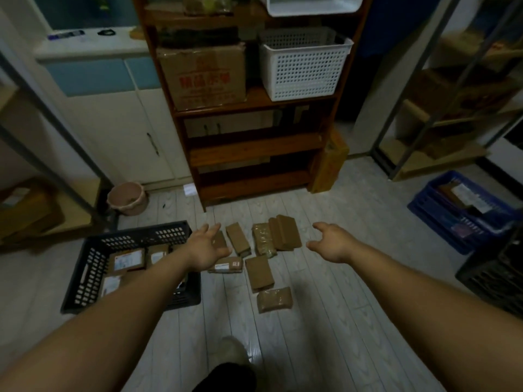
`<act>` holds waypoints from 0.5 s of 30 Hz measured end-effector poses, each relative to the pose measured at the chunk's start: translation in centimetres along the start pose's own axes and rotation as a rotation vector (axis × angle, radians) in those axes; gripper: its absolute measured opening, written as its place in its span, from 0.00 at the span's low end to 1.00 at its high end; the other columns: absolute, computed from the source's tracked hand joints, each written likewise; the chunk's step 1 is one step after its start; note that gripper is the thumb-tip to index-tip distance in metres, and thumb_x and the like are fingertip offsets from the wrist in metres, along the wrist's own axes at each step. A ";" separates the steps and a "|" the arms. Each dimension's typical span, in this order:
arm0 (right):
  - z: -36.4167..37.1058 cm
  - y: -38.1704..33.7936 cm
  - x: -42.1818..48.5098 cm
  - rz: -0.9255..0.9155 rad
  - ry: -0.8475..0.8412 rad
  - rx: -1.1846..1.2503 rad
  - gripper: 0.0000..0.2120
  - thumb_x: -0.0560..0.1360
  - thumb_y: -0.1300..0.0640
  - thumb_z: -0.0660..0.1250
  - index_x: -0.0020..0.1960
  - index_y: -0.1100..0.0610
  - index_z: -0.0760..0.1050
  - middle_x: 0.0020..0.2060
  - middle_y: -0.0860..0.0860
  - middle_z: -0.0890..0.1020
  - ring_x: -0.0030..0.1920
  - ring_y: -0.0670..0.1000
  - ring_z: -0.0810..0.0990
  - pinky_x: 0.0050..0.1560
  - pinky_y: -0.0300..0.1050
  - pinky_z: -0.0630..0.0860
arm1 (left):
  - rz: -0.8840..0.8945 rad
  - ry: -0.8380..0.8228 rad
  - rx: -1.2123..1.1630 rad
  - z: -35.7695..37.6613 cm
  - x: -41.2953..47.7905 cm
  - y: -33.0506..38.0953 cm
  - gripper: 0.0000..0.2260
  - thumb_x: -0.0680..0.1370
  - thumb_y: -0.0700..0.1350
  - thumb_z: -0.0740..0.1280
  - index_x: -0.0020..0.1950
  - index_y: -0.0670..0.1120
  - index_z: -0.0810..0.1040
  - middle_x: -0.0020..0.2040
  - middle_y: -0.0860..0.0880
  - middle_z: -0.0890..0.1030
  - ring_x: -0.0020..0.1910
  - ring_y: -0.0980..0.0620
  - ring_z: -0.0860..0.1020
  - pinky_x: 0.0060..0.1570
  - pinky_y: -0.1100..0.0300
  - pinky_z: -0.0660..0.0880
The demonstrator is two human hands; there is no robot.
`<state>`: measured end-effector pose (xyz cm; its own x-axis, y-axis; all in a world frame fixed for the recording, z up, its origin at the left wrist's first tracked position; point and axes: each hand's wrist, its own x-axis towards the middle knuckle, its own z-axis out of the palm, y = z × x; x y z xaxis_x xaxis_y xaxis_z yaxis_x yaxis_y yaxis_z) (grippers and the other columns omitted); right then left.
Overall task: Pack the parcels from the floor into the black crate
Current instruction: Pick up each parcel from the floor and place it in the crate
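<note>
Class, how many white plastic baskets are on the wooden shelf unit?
2. The lower white basket sits beside the cardboard box; the upper white basket is one shelf higher, cut off by the frame's top edge. More may be hidden above.

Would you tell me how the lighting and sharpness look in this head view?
Head view: dim overall; a small glare on the floor by the shoe; wide-angle lens bends the rack poles at the sides; parcels look soft, labels unreadable.
</note>
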<state>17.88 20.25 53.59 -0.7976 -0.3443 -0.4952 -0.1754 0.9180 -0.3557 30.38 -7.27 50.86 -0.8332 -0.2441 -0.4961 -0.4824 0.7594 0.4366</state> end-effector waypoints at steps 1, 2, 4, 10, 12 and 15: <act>0.3 -0.3 0.9 -0.013 -0.016 -0.002 0.32 0.76 0.45 0.65 0.75 0.52 0.58 0.71 0.57 0.66 0.67 0.59 0.68 0.65 0.51 0.67 | -0.008 -0.006 -0.006 0.1 1.0 -0.4 0.37 0.76 0.59 0.63 0.77 0.51 0.46 0.78 0.44 0.45 0.76 0.43 0.45 0.73 0.48 0.48; 0.5 -0.5 1.8 -0.023 -0.033 -0.008 0.31 0.76 0.46 0.65 0.75 0.53 0.58 0.70 0.57 0.67 0.66 0.59 0.69 0.65 0.50 0.68 | -0.017 -0.008 -0.006 0.1 2.1 -0.7 0.37 0.76 0.59 0.63 0.77 0.51 0.46 0.78 0.44 0.45 0.76 0.42 0.45 0.73 0.47 0.48; 0.8 -0.7 3.7 -0.031 -0.063 -0.035 0.31 0.76 0.46 0.64 0.75 0.52 0.58 0.69 0.57 0.67 0.66 0.58 0.69 0.64 0.49 0.67 | -0.031 -0.018 0.031 0.1 4.7 -1.5 0.37 0.76 0.60 0.63 0.77 0.51 0.45 0.78 0.44 0.45 0.76 0.41 0.44 0.73 0.47 0.47; 1.7 0.5 9.0 0.003 -0.064 -0.162 0.34 0.78 0.40 0.56 0.77 0.52 0.48 0.75 0.56 0.56 0.74 0.58 0.57 0.71 0.52 0.58 | -0.022 -0.061 0.134 1.4 12.1 -3.2 0.39 0.75 0.61 0.63 0.77 0.49 0.46 0.78 0.44 0.46 0.76 0.39 0.44 0.73 0.45 0.47; 2.2 0.8 10.8 0.009 -0.057 -0.169 0.35 0.78 0.38 0.54 0.78 0.51 0.45 0.77 0.55 0.51 0.76 0.57 0.51 0.73 0.52 0.53 | -0.032 -0.066 0.086 2.1 13.1 -3.6 0.39 0.74 0.61 0.64 0.77 0.49 0.48 0.78 0.44 0.48 0.76 0.40 0.46 0.74 0.44 0.48; 3.4 0.8 14.1 -0.025 -0.119 -0.183 0.37 0.77 0.36 0.54 0.77 0.50 0.43 0.77 0.55 0.48 0.76 0.57 0.49 0.73 0.52 0.52 | -0.026 -0.035 -0.015 3.5 13.9 -4.1 0.38 0.73 0.60 0.66 0.77 0.51 0.50 0.77 0.44 0.51 0.75 0.41 0.49 0.72 0.47 0.50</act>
<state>8.48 15.44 43.61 -0.7197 -0.3780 -0.5823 -0.3043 0.9257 -0.2247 21.74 -11.66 39.55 -0.8106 -0.2417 -0.5334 -0.5077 0.7441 0.4343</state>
